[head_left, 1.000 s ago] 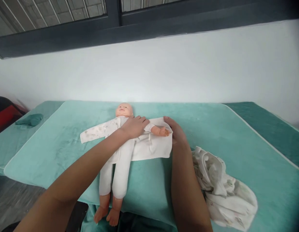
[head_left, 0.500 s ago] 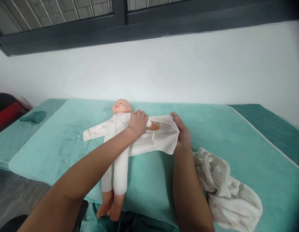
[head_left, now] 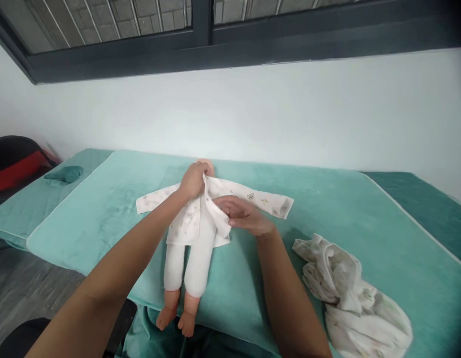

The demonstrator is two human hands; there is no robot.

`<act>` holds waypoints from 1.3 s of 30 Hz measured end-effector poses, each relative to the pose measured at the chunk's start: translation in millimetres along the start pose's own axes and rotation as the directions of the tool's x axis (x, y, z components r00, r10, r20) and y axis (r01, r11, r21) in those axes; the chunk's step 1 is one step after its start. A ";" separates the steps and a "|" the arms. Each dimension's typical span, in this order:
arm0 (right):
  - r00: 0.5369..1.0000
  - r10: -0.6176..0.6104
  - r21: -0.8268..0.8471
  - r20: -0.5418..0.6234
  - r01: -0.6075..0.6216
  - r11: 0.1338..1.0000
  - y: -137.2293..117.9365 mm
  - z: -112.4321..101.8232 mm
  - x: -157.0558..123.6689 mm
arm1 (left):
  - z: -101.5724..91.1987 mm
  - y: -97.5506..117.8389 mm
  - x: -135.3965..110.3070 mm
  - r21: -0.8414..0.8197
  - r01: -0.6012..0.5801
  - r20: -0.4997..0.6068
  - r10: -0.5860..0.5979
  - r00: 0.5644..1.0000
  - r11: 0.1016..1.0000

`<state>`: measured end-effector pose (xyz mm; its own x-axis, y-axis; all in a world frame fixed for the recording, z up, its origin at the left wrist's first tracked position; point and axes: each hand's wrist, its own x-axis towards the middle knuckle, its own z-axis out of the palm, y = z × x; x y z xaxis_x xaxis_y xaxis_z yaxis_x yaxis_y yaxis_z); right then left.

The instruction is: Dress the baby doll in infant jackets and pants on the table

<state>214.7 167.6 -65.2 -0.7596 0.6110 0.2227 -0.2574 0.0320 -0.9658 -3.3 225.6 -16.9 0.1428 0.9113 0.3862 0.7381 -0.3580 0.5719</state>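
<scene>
A baby doll (head_left: 198, 258) lies on its back on a green padded bed, its head mostly hidden behind my left hand. It wears a white baby jacket (head_left: 183, 223) with small prints, whose front is parted over the white body; both sleeves stretch out sideways. My left hand (head_left: 194, 180) pinches the jacket's edge near the doll's neck. Lower down, my right hand (head_left: 243, 214) is at the jacket's front flap, its fingers curved and partly behind the cloth, gripping the edge near the thumb.
A crumpled white printed cloth (head_left: 359, 303) lies on the green bed (head_left: 114, 199) at the right. A small green cushion (head_left: 64, 175) is at the far left, near a black and red object (head_left: 19, 166). The white wall (head_left: 271, 114) and dark window frame (head_left: 122, 54) border the back.
The jacket's right-hand part has been brought over the doll's arm, covering it with the sleeve. My left hand has moved up to the neck, and my right hand inward to the chest.
</scene>
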 end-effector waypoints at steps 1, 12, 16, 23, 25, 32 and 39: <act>0.996 0.013 0.003 0.090 -0.013 1.000 1.3 0.5 0.3 | -3.5 -7.1 -4.3 0.017 0.021 -0.037 -0.020 0.999 1.000; 0.986 0.056 0.020 0.158 -0.060 0.998 8.0 6.2 6.6 | -8.1 4.2 -47.3 0.070 0.199 0.068 -0.204 0.977 0.978; 0.993 0.052 0.005 0.108 -0.053 0.999 6.3 12.1 8.3 | 3.3 17.2 -33.7 0.195 0.200 0.138 -0.228 0.964 0.960; 0.961 0.270 -0.274 -0.059 -0.276 0.921 -2.4 6.7 2.9 | -0.8 -6.8 -17.9 0.000 0.380 0.006 -0.380 0.925 0.925; 0.929 0.369 -0.432 -0.036 -0.348 0.832 -1.0 9.9 1.8 | -4.8 -12.2 -19.5 -0.094 0.432 -0.017 -0.435 0.900 0.897; 0.967 0.252 -0.707 0.046 -0.147 0.692 -5.1 38.1 0.2 | 4.1 -19.1 -29.1 -0.146 0.410 -0.061 -0.422 0.905 0.900; 0.885 0.425 -0.452 0.189 -0.306 0.838 -19.3 32.4 -5.3 | 3.9 -21.4 -40.2 -0.108 0.373 -0.093 -0.383 0.919 0.921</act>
<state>204.4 138.1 -43.4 -0.8946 0.4053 -0.1883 0.2867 0.1974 -0.9375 -22.2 197.4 -47.5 -0.2131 0.9557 0.2031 0.6619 -0.0117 0.7495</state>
